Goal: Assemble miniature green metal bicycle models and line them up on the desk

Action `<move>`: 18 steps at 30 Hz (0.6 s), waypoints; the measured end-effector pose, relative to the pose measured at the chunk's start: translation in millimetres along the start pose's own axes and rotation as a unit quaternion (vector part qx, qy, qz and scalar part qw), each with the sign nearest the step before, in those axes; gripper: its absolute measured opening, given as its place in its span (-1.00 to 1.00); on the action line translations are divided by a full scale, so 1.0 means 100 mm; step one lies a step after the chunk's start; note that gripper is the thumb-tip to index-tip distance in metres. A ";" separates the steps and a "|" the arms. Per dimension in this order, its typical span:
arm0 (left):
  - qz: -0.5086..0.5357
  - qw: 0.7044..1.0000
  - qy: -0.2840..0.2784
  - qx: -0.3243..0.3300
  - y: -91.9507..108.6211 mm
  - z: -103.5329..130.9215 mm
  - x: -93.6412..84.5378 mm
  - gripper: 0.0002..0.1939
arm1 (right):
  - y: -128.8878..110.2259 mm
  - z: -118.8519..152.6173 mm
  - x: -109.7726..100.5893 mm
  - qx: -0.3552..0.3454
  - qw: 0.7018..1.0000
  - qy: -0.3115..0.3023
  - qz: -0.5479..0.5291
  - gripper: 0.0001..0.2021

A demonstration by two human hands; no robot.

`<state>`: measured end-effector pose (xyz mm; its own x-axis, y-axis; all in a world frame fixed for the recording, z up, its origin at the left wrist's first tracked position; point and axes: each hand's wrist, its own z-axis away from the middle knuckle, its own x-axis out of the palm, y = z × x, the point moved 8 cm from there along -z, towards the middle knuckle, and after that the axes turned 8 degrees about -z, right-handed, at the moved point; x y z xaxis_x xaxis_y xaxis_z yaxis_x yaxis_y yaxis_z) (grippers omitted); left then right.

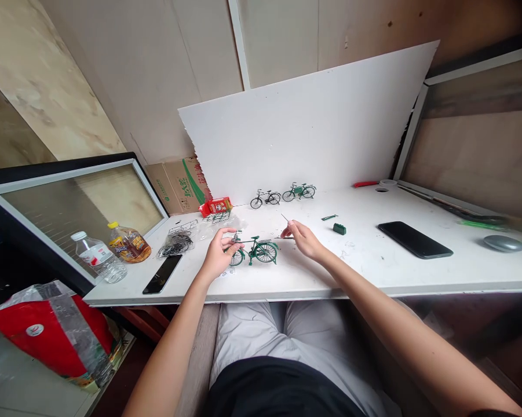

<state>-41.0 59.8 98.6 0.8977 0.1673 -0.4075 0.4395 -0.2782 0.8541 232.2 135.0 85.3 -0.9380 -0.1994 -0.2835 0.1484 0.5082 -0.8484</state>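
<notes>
A green model bicycle (pixel 261 251) stands on the white table in front of me. My left hand (pixel 219 252) is closed on its front end, with fingers and thumb around the handlebar and front wheel area. My right hand (pixel 303 238), just right of the bicycle's rear wheel, pinches a thin pointed tool (pixel 284 217) whose tip points up and left; its exact kind is too small to tell. A second slim dark piece (pixel 283 237) shows by the same fingers. Right of this hand lie a small green box-shaped part (pixel 339 229) and a flat green strip (pixel 329 218).
Two finished-looking model bicycles (pixel 266 198) stand by the white backboard (pixel 304 127). Left are a red packet (pixel 217 206), bagged dark parts (pixel 176 243), a phone (pixel 162 274) and two bottles (pixel 98 256). Right lie a larger phone (pixel 415 239) and a grey mouse (pixel 503 243).
</notes>
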 end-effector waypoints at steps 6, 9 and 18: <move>-0.010 1.000 -0.028 0.004 -0.04 0.01 0.04 -0.45 | 0.34 -0.11 -0.57 0.115 0.947 -0.005 0.299 -0.53; -0.019 0.999 -0.039 0.001 -0.08 0.02 0.09 -0.44 | 0.50 -0.05 -0.64 0.149 0.927 -0.006 0.345 -0.64; 0.006 0.998 -0.066 -0.018 -0.13 0.01 0.15 -0.33 | 0.60 -0.03 -0.71 0.197 0.897 -0.018 0.395 -0.69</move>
<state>-33.9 65.1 80.9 0.9000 0.0380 -0.4342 0.4297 -0.2440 0.8694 306.9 182.3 55.4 -0.4809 0.0613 -0.8746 0.8687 0.1682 -0.4658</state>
